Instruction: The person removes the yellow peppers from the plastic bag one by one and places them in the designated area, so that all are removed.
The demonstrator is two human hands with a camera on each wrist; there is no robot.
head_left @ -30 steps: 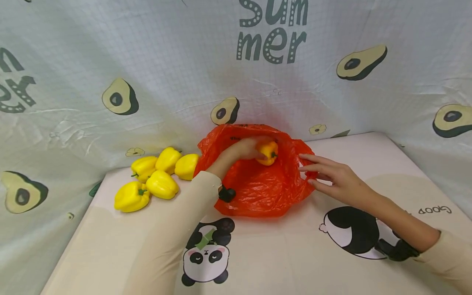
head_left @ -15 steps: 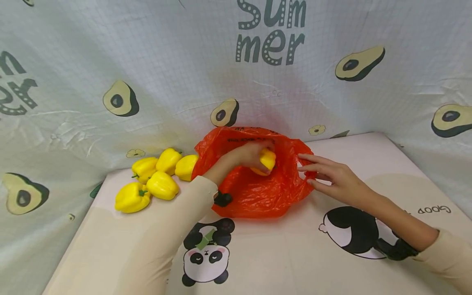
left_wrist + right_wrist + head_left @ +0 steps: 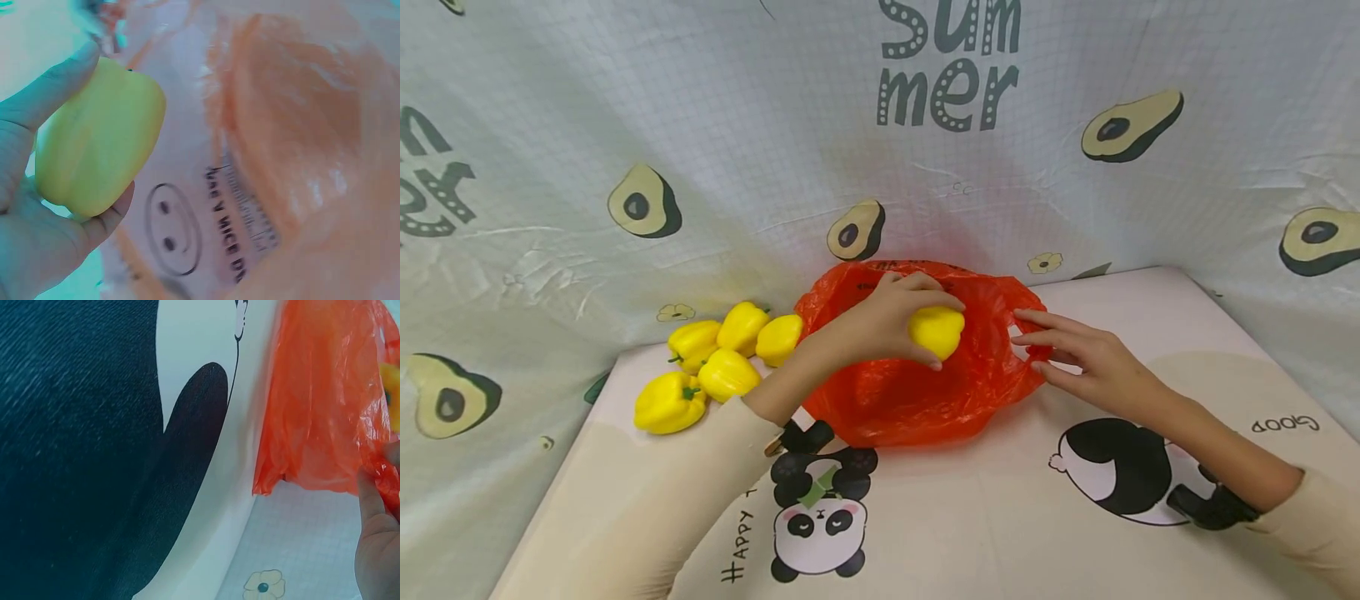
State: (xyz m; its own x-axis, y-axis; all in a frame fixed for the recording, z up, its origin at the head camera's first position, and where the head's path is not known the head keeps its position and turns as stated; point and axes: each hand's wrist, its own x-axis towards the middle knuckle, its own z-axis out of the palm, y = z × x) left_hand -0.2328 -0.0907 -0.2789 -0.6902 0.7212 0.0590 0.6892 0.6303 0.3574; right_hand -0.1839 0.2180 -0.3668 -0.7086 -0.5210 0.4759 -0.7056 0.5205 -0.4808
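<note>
Held in my left hand is a yellow bell pepper, thumb on one side and fingers on the other. Hand and pepper are in front of the mouth of a red plastic bag, which lies on its side, gaping toward me. The left wrist view shows the bell pepper close up, beside printed plastic. At the bag's right edge, my right hand pinches the rim near a hole in the plastic. The right wrist view shows its fingers on crumpled bag film.
Several yellow bell peppers lie grouped on the table left of the bag. A printed sheet hangs behind the table. Panda pictures decorate the tabletop in front.
My left hand has drawn the bell pepper back from deep inside the bag to its mouth, nearer to me. The right hand has stayed at the rim, hardly moving.
</note>
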